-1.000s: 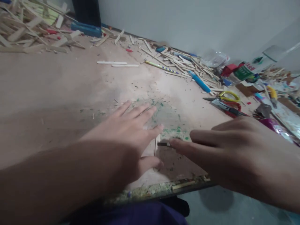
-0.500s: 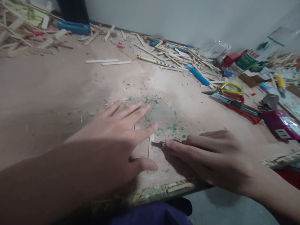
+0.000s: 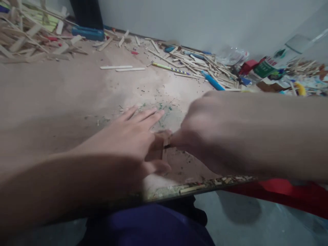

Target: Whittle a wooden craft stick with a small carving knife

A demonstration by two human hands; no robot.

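My left hand lies on the wooden table with its fingers spread. Its thumb and index finger rest at the two ends of a flat wooden craft stick, which lies on the tabletop and points away from me. My right hand, slightly blurred, is closed around a small knife. Only the knife's dark, narrow blade shows, against the middle of the stick; the fist hides its handle. Shadow from the right hand falls over the stick.
Two craft sticks lie farther back, beside a yellow pencil. A blue pen-like tool borders a heap of sticks. A stick structure stands at left. The table's front edge is close to me.
My right hand has turned and risen, its forearm now reaching across from the right and covering the scissors and utility knife. My left hand stays in place. The view has shifted slightly.
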